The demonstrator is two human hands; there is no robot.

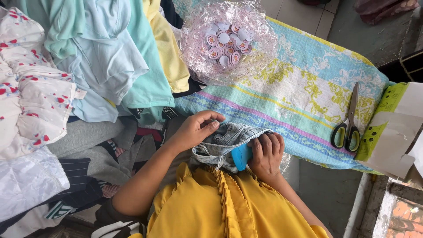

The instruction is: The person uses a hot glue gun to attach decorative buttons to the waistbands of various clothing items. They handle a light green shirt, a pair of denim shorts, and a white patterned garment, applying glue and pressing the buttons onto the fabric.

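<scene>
Both hands on grey striped garment [224, 143] at surface edge.
Left hand [196, 128] grip pinches its upper hem; right hand [265, 154] grip closed around blue tool [241, 156], pressed against the cloth.

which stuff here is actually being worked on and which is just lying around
In hand:
left hand pinching the grey denim garment
right hand gripping a blue tool against it

Lying about:
scissors on the patterned cloth
bag of round tags
pile of clothes
paper sheets
</scene>
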